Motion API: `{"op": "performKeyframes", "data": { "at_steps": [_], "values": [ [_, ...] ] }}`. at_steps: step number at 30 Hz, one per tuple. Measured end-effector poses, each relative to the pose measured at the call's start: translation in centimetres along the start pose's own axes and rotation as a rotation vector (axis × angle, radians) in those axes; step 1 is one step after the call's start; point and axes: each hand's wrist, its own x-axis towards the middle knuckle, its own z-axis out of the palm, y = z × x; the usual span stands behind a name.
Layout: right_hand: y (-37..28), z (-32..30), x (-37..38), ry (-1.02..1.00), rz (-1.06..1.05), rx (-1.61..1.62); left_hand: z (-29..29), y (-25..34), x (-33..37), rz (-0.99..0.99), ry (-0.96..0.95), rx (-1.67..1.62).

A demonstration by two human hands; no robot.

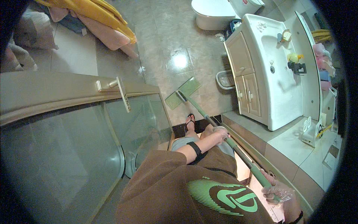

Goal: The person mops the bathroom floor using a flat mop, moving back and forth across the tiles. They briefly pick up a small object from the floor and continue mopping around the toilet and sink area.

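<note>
A flat mop with a green rectangular head (190, 86) lies against the wet-looking tiled floor beyond my feet. Its long green and metal pole (200, 110) slants back toward my right side. Partway up the pole, my left hand (220, 133) wraps around it, in a thin clear plastic glove. My right hand (278, 189), gloved the same way, grips the green upper end close to my right hip. My one visible foot (190, 121), in a black flip-flop, stands just behind the mop head.
A frosted glass door (78, 149) with a lever handle (123, 94) stands at left. On the right are a white sink cabinet (240, 56) and a small bin (225, 80). A white toilet (212, 18) stands at the back; towels (108, 20) hang upper left.
</note>
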Motion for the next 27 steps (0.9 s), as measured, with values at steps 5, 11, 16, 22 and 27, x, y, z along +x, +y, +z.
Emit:
{"op": "performKeyframes", "data": {
  "at_steps": [5,11,16,22,27],
  "values": [
    [2.9,-1.5,6.0,-0.176,0.009,0.156,-2.8,-1.1,5.4,0.005,0.078,-0.04],
    [1.5,-1.9,11.9,-0.264,-0.008,0.304,-6.2,7.4,10.4,0.108,0.152,-0.078],
    [-3.5,-0.6,13.6,-0.313,-0.021,0.38,-7.9,17.1,13.1,0.186,0.173,-0.102],
    [-17.0,4.9,14.7,-0.415,-0.042,0.422,-10.2,31.5,16.7,0.261,0.15,-0.14],
    [-30.3,14.8,12.4,-0.493,-0.143,0.377,-12.3,46.8,20.3,0.341,0.103,-0.144]
  ]
}}
